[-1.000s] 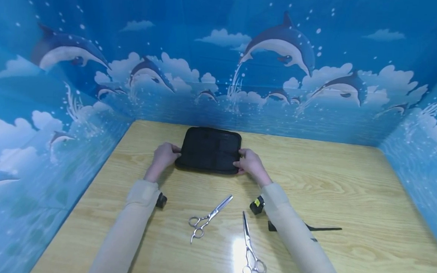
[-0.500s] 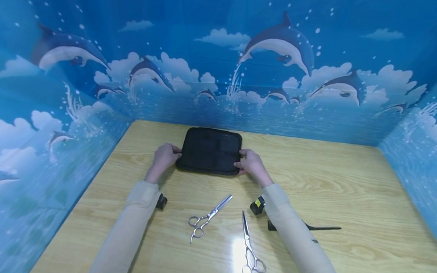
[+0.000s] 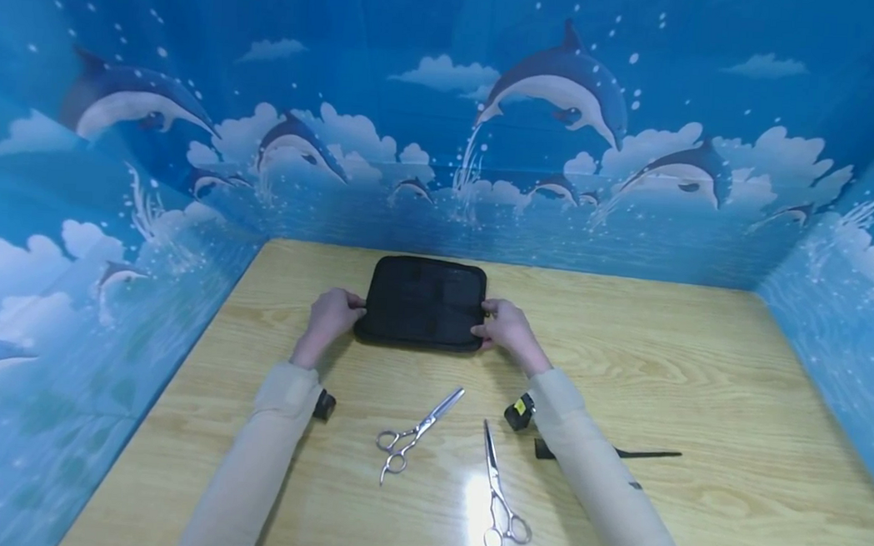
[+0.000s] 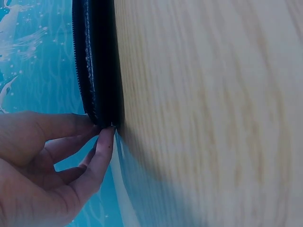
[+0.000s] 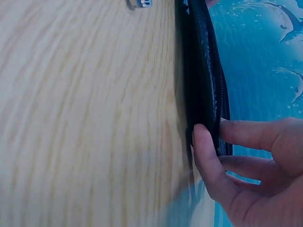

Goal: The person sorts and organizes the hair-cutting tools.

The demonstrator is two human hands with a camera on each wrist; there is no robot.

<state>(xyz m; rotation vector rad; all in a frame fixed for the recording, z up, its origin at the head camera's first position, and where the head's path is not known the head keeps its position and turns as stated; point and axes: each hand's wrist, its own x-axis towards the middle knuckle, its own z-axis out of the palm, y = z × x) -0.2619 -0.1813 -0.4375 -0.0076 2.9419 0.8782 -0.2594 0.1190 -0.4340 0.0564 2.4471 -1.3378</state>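
Note:
A flat black zippered case point(image 3: 426, 303) with rounded corners lies near the table's back edge. At its left side my left hand point(image 3: 332, 317) pinches the edge between thumb and fingers. My right hand point(image 3: 507, 327) grips the opposite side the same way. Zipper teeth along the case point(image 4: 98, 61) show in the left wrist view, with the left hand point(image 4: 52, 165) at its end. The right wrist view has the right hand point(image 5: 255, 165) with its thumb and fingers on either side of the case's edge point(image 5: 208, 71).
Silver thinning scissors point(image 3: 419, 435) lie in front of the case. Another pair of scissors point(image 3: 498, 498) is nearer to me on the right. A black comb point(image 3: 644, 454) lies partly hidden under the right sleeve. A dolphin-print curtain point(image 3: 442, 181) borders the wooden table point(image 3: 701, 373) at back and sides.
The case and both hands have shifted very slightly to the right in the head view. Both hands keep their hold on its sides; the scissors stay in place.

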